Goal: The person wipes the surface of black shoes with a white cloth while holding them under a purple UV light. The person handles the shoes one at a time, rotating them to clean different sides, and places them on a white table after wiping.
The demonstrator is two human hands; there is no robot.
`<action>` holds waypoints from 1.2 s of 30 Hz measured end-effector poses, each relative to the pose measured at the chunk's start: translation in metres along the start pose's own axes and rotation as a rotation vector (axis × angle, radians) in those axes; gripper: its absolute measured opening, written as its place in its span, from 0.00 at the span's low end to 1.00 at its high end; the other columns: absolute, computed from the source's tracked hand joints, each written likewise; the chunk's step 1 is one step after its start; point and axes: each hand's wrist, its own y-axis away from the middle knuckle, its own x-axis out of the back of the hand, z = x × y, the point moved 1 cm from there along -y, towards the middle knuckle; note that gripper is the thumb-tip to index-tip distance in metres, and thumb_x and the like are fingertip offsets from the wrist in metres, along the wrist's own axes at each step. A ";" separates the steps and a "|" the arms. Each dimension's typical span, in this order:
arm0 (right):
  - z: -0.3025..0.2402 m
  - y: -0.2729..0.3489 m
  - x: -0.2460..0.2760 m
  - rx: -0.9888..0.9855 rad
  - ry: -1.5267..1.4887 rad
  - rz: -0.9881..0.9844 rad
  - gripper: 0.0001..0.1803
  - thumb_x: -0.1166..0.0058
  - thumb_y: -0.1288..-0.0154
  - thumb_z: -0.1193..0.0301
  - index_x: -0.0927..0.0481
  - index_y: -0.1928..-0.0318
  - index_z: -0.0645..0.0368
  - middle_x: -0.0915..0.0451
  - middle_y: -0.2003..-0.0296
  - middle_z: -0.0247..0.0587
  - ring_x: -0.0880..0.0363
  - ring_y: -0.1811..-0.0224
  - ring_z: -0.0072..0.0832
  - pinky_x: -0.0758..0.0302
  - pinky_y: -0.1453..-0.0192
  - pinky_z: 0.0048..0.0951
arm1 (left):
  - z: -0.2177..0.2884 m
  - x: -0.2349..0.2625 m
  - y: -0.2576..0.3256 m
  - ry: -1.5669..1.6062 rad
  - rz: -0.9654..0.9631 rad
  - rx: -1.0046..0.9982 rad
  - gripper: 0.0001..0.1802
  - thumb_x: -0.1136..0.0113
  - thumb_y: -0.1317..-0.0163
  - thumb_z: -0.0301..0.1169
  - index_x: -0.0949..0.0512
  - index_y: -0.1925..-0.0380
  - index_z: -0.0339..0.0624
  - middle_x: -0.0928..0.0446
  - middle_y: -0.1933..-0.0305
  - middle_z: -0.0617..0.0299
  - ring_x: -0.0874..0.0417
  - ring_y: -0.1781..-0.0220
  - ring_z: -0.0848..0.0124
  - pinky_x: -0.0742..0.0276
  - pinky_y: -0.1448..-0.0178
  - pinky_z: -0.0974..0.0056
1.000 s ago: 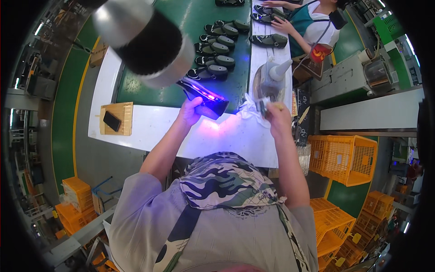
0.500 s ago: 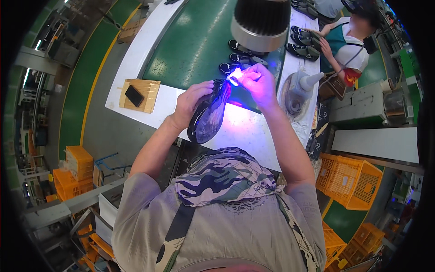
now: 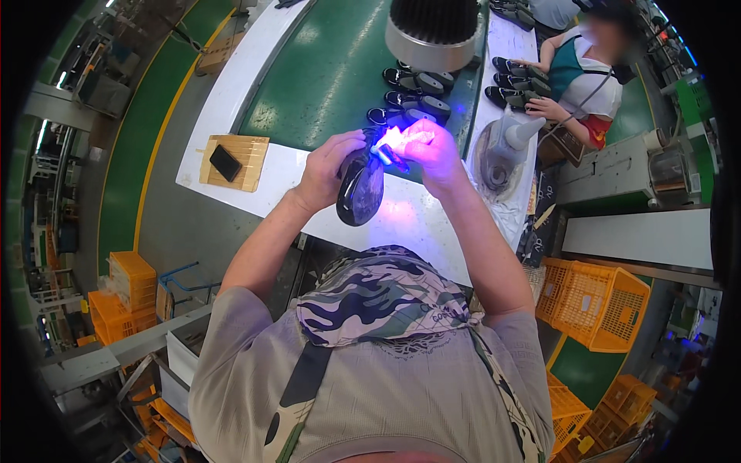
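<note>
My left hand is closed round the side of a glossy black shoe, whose sole is turned partly toward me. On the shoe's far end a bright violet-pink light falls, washing out the details there. Fingers pinched, my right hand is at that lit end. Glare hides what it grips, though a small pale piece and a dark bit show by the fingertips. Both hands are above the near edge of the white tabletop.
Black shoes lie on the green belt beyond my hands. A dark ribbed lamp housing hangs over them. A phone rests on cardboard at left. On the right are a spouted bottle and a co-worker touching shoes.
The shoe has tilted more upright and its near end has risen from me. My right hand has shifted slightly left and down. The co-worker's hand has moved lower along the shoes.
</note>
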 end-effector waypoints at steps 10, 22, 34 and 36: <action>-0.052 0.020 0.017 0.078 0.183 0.085 0.10 0.38 0.47 0.81 0.26 0.66 0.62 0.22 0.74 0.33 0.25 0.72 0.17 0.27 0.68 0.21 | 0.001 -0.032 -0.023 -0.055 -0.280 0.189 0.30 0.23 0.63 0.27 0.23 0.54 0.40 0.20 0.59 0.55 0.16 0.60 0.59 0.19 0.54 0.60; -0.068 0.013 0.044 0.243 0.106 0.142 0.08 0.40 0.45 0.82 0.27 0.67 0.62 0.24 0.74 0.32 0.28 0.73 0.16 0.29 0.68 0.19 | -0.006 -0.039 -0.039 0.480 -0.832 0.420 0.41 0.18 0.69 0.29 0.24 0.48 0.42 0.18 0.58 0.64 0.20 0.54 0.74 0.25 0.44 0.64; -0.053 -0.001 0.060 0.379 0.305 0.150 0.10 0.42 0.48 0.83 0.30 0.72 0.59 0.23 0.63 0.41 0.28 0.63 0.19 0.28 0.56 0.22 | -0.004 -0.048 -0.037 1.066 -0.762 0.857 0.38 0.24 0.57 0.26 0.29 0.42 0.40 0.23 0.53 0.67 0.24 0.51 0.77 0.28 0.42 0.67; -0.052 0.002 0.056 0.369 0.341 0.133 0.10 0.42 0.49 0.83 0.30 0.72 0.59 0.23 0.64 0.42 0.26 0.61 0.20 0.27 0.55 0.23 | -0.002 -0.049 -0.038 1.146 -0.708 0.920 0.37 0.26 0.56 0.27 0.29 0.42 0.40 0.23 0.53 0.67 0.23 0.51 0.76 0.28 0.42 0.67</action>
